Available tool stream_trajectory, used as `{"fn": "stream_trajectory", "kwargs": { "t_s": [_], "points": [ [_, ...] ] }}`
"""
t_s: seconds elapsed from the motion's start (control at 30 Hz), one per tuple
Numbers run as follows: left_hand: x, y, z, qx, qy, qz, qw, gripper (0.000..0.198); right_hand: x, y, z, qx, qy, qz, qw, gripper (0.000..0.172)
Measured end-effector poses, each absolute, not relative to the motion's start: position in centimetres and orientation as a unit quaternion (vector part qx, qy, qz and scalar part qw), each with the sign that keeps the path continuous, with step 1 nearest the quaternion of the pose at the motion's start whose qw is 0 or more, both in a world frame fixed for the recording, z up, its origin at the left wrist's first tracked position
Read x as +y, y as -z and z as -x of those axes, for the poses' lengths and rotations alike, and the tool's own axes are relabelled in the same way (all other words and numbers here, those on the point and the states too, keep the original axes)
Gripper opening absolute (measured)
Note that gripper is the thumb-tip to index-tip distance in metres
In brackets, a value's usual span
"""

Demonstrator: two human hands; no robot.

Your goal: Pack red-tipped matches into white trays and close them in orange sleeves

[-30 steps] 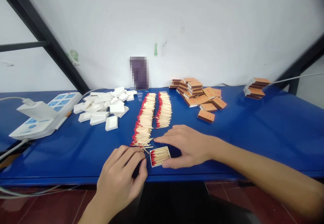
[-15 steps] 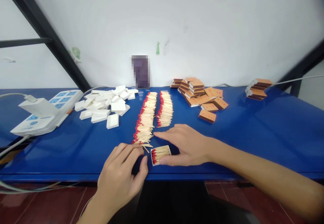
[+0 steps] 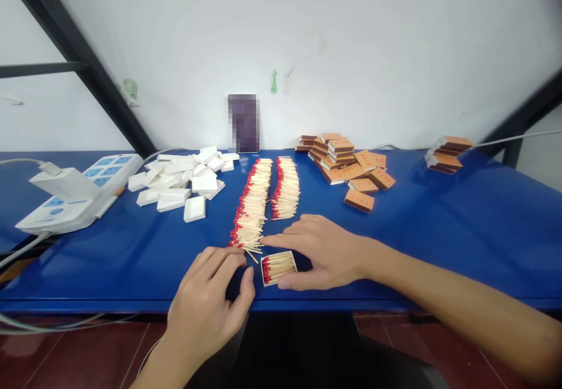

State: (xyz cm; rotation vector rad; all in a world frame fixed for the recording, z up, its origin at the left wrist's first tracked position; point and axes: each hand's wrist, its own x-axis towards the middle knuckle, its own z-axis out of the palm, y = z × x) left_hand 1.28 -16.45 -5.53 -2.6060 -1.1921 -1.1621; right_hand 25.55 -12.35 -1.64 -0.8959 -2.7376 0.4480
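Note:
A small white matchbox tray (image 3: 278, 268), filled with red-tipped matches, lies near the table's front edge. My right hand (image 3: 322, 254) is open beside it, the thumb at the tray's right side and lower corner. Its index finger stretches left and touches the near end of the longer row of matches (image 3: 254, 201). At the left of that same end, my left hand (image 3: 215, 295) is open with bent fingers and the thumb apart; its fingertips are close to the loose matches. A second, shorter match row (image 3: 287, 190) lies just to the right.
On the blue table (image 3: 132, 266) stand a heap of white trays (image 3: 204, 184) at left and piled orange matchbox sleeves (image 3: 342, 149) at right. Another small stack (image 3: 448, 153) is farther right. A white power strip (image 3: 83, 195) with cables lies left; a dark blurred panel (image 3: 244, 124) leans against the wall.
My right index finger has moved slightly left onto the ends of the loose matches, and a few of them have shifted. My left hand has moved very little.

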Motion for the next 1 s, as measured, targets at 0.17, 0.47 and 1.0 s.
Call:
{"fn": "stream_trajectory", "kwargs": {
  "t_s": [0.17,0.47,1.0],
  "points": [
    [-16.56,5.66,-1.32,-0.355,0.367,0.859,0.039,0.007,-12.29,1.67,-25.73,-0.937,-0.149,0.295,0.113,0.062],
    [-16.6,5.83,-1.06,-0.317,0.361,0.875,0.048,0.01,-12.4,1.79,-25.58,-0.932,-0.138,0.315,0.118,0.066],
    [-16.56,5.86,-1.09,-0.336,0.345,0.874,0.067,0.009,-12.14,1.91,-25.78,-0.94,-0.144,0.286,0.12,0.058]
  ]
}}
